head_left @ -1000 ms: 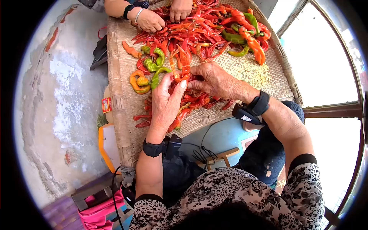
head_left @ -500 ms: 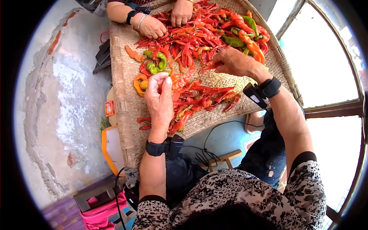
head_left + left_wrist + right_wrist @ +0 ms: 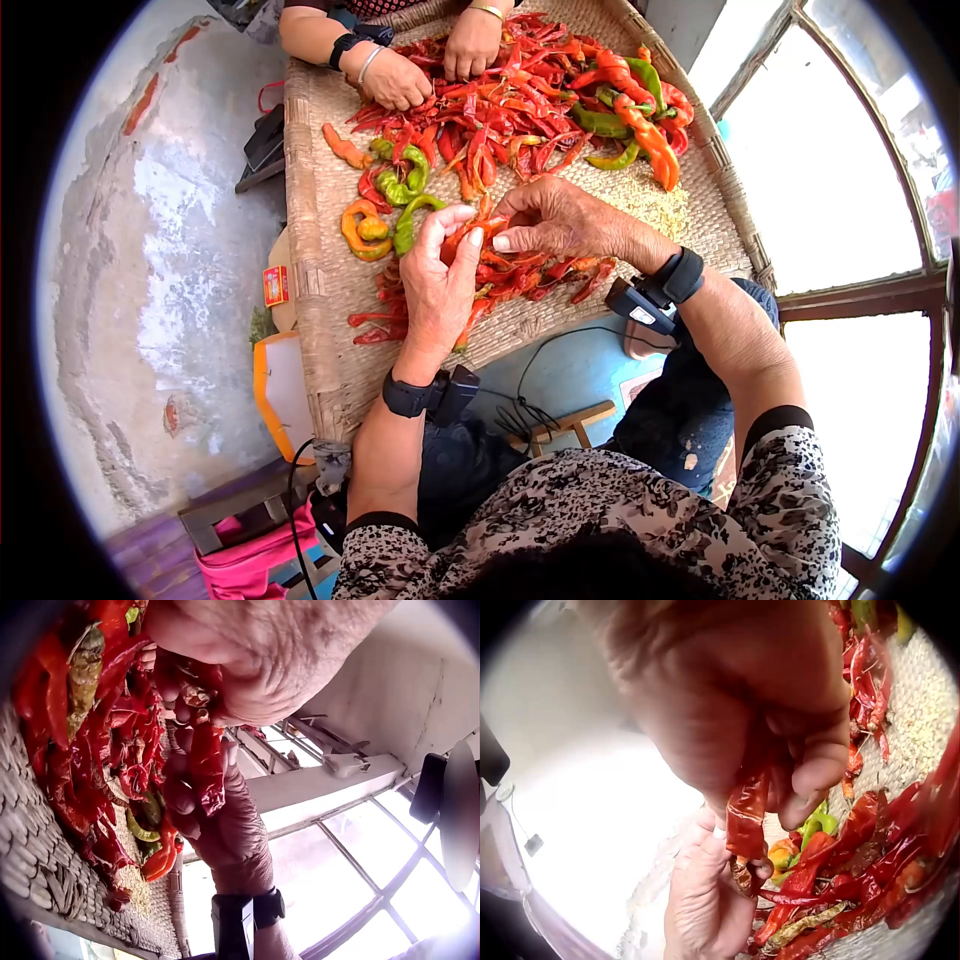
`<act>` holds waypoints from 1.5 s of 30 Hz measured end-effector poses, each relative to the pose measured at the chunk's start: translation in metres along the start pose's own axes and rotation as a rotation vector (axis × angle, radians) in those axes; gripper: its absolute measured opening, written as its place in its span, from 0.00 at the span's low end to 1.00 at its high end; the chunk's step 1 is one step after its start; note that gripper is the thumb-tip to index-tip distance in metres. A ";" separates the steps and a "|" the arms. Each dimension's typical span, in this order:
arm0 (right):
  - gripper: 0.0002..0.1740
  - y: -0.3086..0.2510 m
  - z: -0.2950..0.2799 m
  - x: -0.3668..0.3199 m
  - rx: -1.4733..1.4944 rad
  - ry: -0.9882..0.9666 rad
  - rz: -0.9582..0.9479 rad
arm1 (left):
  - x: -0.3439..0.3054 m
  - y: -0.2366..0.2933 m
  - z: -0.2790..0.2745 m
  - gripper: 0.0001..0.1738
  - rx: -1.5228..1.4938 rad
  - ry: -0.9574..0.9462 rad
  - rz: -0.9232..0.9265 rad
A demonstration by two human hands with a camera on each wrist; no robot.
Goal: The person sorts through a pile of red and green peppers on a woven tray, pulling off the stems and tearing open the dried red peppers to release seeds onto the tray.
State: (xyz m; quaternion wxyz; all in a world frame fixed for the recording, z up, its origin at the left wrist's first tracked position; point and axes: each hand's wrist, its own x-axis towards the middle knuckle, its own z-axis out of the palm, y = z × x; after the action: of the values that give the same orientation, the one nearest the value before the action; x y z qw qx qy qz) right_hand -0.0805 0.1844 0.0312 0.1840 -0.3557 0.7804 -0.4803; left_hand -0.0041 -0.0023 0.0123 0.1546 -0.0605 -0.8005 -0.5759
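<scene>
Two hands on one red chili (image 3: 478, 222) — left hand (image 3: 437, 285) and right hand (image 3: 560, 215) each pinch an end with curled fingertips, just above the pile (image 3: 530, 272) on the woven tray (image 3: 320, 300) — and a hard twist could tear it, spilling seeds or dropping a piece.

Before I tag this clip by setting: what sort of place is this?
Probably a rural home's work corner, not a factory: a big woven tray heaped with loose chillies, a patchy concrete floor below, and a brown-framed window alongside.
</scene>
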 end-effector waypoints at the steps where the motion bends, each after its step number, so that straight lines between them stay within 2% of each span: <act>1: 0.22 0.000 0.000 -0.001 -0.006 -0.001 -0.001 | 0.000 -0.001 0.000 0.12 -0.006 0.006 0.000; 3: 0.21 -0.002 0.002 -0.002 0.185 -0.255 0.052 | 0.000 -0.003 0.000 0.12 -0.012 0.025 0.003; 5: 0.18 -0.012 0.002 -0.007 0.337 -0.415 0.324 | 0.001 -0.004 0.000 0.12 -0.020 0.046 0.007; 7: 0.16 -0.012 0.007 -0.008 0.176 -0.464 0.059 | 0.000 -0.004 0.000 0.13 -0.047 0.040 -0.012; 8: 0.15 -0.006 0.009 -0.007 0.105 -0.492 0.009 | 0.000 -0.005 0.000 0.13 -0.050 0.044 -0.011; 11: 0.14 -0.009 -0.008 -0.003 0.004 -0.447 0.053 | 0.001 -0.008 -0.001 0.14 -0.066 0.094 -0.016; 13: 0.15 -0.012 -0.025 -0.001 0.217 -0.063 0.118 | 0.001 -0.009 -0.003 0.15 -0.068 0.075 -0.083; 14: 0.16 -0.010 -0.029 0.005 0.434 0.231 0.016 | 0.001 -0.007 -0.003 0.15 -0.070 0.077 -0.081; 15: 0.22 -0.010 -0.045 0.007 0.482 0.447 -0.041 | 0.001 -0.006 -0.003 0.15 -0.079 0.040 -0.084; 16: 0.30 -0.007 -0.047 0.012 0.702 0.675 -0.147 | 0.000 -0.005 -0.002 0.15 -0.089 0.004 -0.087; 17: 0.38 0.003 -0.050 0.019 0.731 0.799 -0.190 | 0.000 -0.005 0.000 0.15 -0.090 0.007 -0.085; 19: 0.40 0.020 -0.047 0.015 0.450 0.885 0.000 | 0.001 -0.001 0.004 0.15 0.068 0.034 0.131; 20: 0.39 0.027 -0.042 0.013 0.278 0.808 0.043 | -0.003 0.006 -0.001 0.15 0.043 -0.061 -0.018; 21: 0.39 0.024 -0.036 0.008 0.107 0.728 0.086 | -0.003 0.010 -0.002 0.15 0.042 -0.060 -0.018; 23: 0.36 0.018 -0.029 0.002 0.024 0.303 0.038 | -0.003 0.013 -0.002 0.14 -0.002 -0.157 -0.043; 24: 0.33 0.004 -0.020 -0.001 0.120 0.145 0.028 | -0.002 0.012 -0.001 0.14 -0.007 -0.156 -0.042; 25: 0.31 0.001 -0.006 -0.002 0.114 0.135 -0.043 | -0.002 0.011 -0.001 0.14 0.064 -0.204 0.035; 26: 0.30 -0.004 -0.005 -0.003 0.161 -0.009 -0.015 | -0.002 0.010 -0.001 0.13 0.137 -0.253 0.111; 27: 0.29 -0.009 -0.005 -0.003 0.209 -0.153 0.013 | -0.003 0.011 0.000 0.13 0.134 -0.255 0.110; 28: 0.24 -0.009 -0.006 -0.002 0.204 -0.226 0.081 | -0.004 0.013 0.001 0.14 0.154 -0.250 0.135; 31: 0.20 -0.005 -0.011 -0.002 0.187 -0.203 0.158 | -0.005 0.011 0.004 0.14 0.183 -0.220 0.173; 33: 0.15 -0.001 -0.018 -0.003 0.232 -0.170 0.311 | -0.004 0.009 0.002 0.13 0.287 -0.166 0.162; 36: 0.13 0.006 -0.032 -0.005 0.126 -0.189 0.327 | 0.001 0.009 -0.005 0.11 0.314 -0.079 0.131; 37: 0.13 0.008 -0.039 -0.003 0.021 -0.253 0.282 | 0.003 0.008 -0.009 0.10 0.309 -0.053 0.123; 39: 0.14 0.006 -0.045 0.000 -0.082 -0.321 0.236 | 0.006 0.007 -0.012 0.09 0.191 -0.046 -0.002; 41: 0.28 -0.002 -0.048 0.003 0.390 0.342 -0.001 | 0.009 0.005 -0.013 0.09 0.040 -0.036 -0.125; 43: 0.44 0.002 -0.053 0.013 0.330 0.607 -0.060 | 0.009 0.002 -0.011 0.09 0.008 -0.031 -0.123; 44: 0.51 0.003 -0.052 0.010 0.105 0.546 -0.020 | 0.009 0.001 -0.011 0.09 -0.025 -0.027 -0.114; 45: 0.47 0.011 -0.042 0.012 0.023 0.514 -0.073 | 0.009 0.001 -0.010 0.09 -0.022 -0.026 -0.115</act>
State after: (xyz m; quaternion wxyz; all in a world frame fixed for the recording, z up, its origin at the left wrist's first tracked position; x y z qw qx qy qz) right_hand -0.1196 0.2047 0.0422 -0.0335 -0.2477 0.7827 -0.5700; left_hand -0.0103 -0.0117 0.0187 0.1102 -0.0236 -0.7981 -0.5919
